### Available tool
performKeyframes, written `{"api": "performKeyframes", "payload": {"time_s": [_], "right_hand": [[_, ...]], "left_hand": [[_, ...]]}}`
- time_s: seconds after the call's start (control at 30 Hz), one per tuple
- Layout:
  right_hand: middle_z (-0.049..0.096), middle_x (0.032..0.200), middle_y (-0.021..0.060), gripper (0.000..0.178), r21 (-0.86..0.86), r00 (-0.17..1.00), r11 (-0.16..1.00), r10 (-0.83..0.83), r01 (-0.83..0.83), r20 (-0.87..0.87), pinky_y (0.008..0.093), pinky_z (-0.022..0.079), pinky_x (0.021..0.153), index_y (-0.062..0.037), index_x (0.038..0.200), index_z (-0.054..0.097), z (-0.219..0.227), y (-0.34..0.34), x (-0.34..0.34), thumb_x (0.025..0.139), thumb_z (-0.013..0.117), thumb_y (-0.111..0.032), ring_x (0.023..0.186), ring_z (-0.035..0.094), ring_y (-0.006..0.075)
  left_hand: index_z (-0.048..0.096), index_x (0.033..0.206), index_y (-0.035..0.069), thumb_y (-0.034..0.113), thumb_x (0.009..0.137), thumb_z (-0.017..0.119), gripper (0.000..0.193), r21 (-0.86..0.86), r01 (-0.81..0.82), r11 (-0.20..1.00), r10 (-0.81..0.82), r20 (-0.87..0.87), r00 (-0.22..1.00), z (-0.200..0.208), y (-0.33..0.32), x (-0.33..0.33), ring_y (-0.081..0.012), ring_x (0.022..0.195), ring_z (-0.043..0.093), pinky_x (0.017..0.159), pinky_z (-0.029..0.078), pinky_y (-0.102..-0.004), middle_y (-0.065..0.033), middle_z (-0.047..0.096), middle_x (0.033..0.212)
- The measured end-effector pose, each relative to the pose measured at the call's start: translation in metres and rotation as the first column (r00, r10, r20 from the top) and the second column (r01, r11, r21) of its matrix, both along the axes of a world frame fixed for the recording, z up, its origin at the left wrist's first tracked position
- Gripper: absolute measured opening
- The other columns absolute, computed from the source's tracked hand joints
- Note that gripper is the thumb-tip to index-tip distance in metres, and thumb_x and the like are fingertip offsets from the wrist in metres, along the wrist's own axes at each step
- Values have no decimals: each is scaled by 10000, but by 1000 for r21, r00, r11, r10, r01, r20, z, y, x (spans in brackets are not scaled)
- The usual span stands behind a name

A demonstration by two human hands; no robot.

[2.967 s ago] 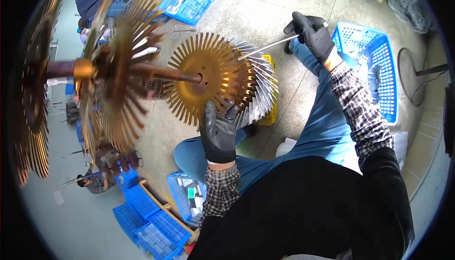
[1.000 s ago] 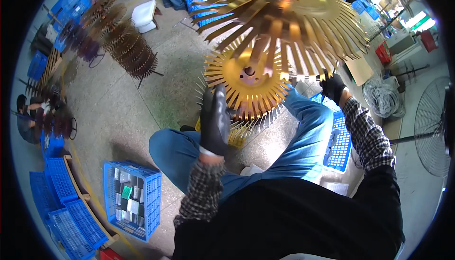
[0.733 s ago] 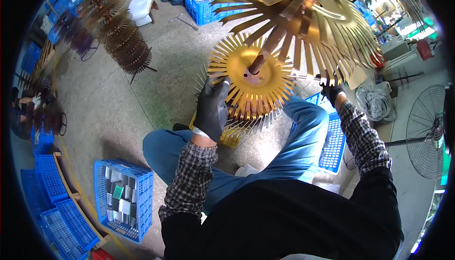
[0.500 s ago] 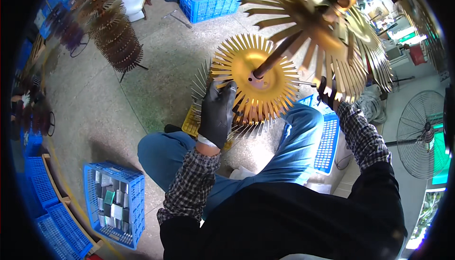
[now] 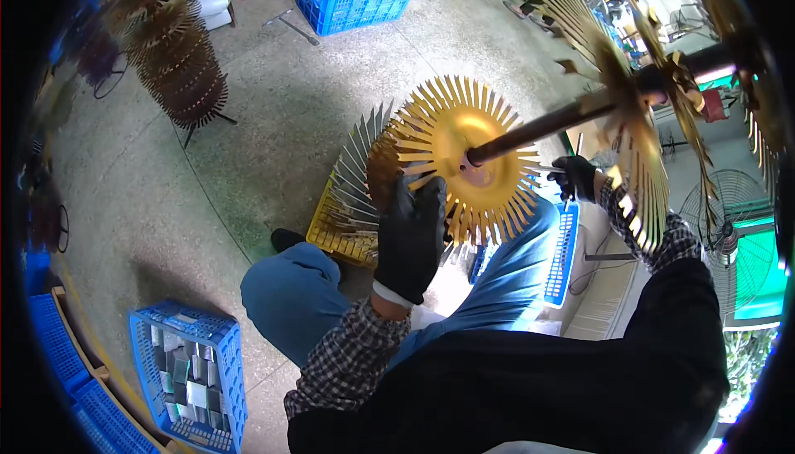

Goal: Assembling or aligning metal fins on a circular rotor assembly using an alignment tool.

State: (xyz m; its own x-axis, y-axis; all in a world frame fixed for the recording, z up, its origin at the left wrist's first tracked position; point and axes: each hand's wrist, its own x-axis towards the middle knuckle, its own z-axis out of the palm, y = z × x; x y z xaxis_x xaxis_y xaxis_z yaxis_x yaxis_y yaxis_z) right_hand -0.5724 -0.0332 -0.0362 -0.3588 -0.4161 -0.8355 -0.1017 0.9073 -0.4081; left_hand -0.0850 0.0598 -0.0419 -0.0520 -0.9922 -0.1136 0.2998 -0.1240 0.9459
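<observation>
A gold slotted disc (image 5: pixel 487 131) faces me, fixed on a dark metal rod (image 5: pixel 546 132) that slants up to the right. My left hand (image 5: pixel 411 234), in a black glove, is closed at the disc's lower left rim; its fingertips are partly hidden. Behind that rim, several thin grey metal blades (image 5: pixel 358 156) fan outward. At the disc's right edge my right hand (image 5: pixel 573 179), also gloved in black, pinches a thin metal strip (image 5: pixel 542 169) that reaches to the slots. More slotted discs (image 5: pixel 633 114) sit higher on the rod, close over my right forearm.
A yellow crate (image 5: pixel 327 226) stands below the disc, and a blue crate (image 5: pixel 563 247) is by my right knee. Another blue crate (image 5: pixel 186 317) at left holds small blocks. Far off are a blue basket (image 5: pixel 356 11), a hammer-like tool (image 5: pixel 294 25) and a disc rack (image 5: pixel 170 56).
The rod lies flatter and its upper discs have swung right. The facing disc sits slightly lower and farther right, my left hand still at its rim. The whole view has shifted.
</observation>
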Motion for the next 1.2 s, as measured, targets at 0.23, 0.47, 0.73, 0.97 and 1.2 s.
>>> {"api": "performKeyframes", "payload": {"time_s": [0.23, 0.47, 0.73, 0.97, 1.2], "right_hand": [[664, 764, 105, 305, -183, 992, 978, 83, -99, -92, 409, 451, 484, -74, 1018, 671, 8, -26, 30, 1015, 501, -327, 497, 473, 202], [642, 745, 90, 385, -360, 981, 920, 99, -154, -166, 375, 450, 490, -57, 1006, 699, 12, 15, 28, 1016, 527, -401, 525, 505, 197], [617, 724, 74, 481, -562, 977, 803, 112, -198, -184, 337, 448, 498, -37, 992, 730, -14, 41, 32, 1018, 557, -484, 558, 541, 192], [598, 663, 50, 549, -600, 995, 795, 80, -95, -51, 330, 432, 488, -25, 1070, 741, -24, 47, 47, 1018, 542, -533, 515, 528, 186], [513, 613, 19, 550, -639, 1000, 769, 0, -11, -18, 303, 366, 445, -25, 952, 761, -22, 49, 57, 1025, 529, -519, 459, 441, 155]], "left_hand": [[533, 1355, 4, 143, 1057, 576, 332, -303, -48, 952, 130, 255, 958, -24, -2, -6, -230, 1015, 675, 865, 538, -343, -144, 679, 1192], [588, 1259, 3, 139, 1049, 580, 250, -99, -51, 994, 49, -23, 999, -15, -2, -2, -185, 883, 649, 800, 521, -314, -117, 693, 1084], [607, 1258, 21, 122, 1030, 615, 250, 0, -89, 996, 85, -286, 955, -18, -10, -4, -125, 904, 649, 784, 506, -256, -65, 702, 1133], [613, 1276, 40, 109, 1024, 618, 262, -350, -151, 924, 237, 218, 947, -36, -7, -5, -107, 901, 639, 772, 498, -242, -51, 700, 1135], [621, 1273, 30, 98, 1017, 613, 265, -369, -90, 925, 259, 439, 860, -54, -7, 9, -122, 937, 643, 785, 511, -281, -70, 701, 1137]]}}
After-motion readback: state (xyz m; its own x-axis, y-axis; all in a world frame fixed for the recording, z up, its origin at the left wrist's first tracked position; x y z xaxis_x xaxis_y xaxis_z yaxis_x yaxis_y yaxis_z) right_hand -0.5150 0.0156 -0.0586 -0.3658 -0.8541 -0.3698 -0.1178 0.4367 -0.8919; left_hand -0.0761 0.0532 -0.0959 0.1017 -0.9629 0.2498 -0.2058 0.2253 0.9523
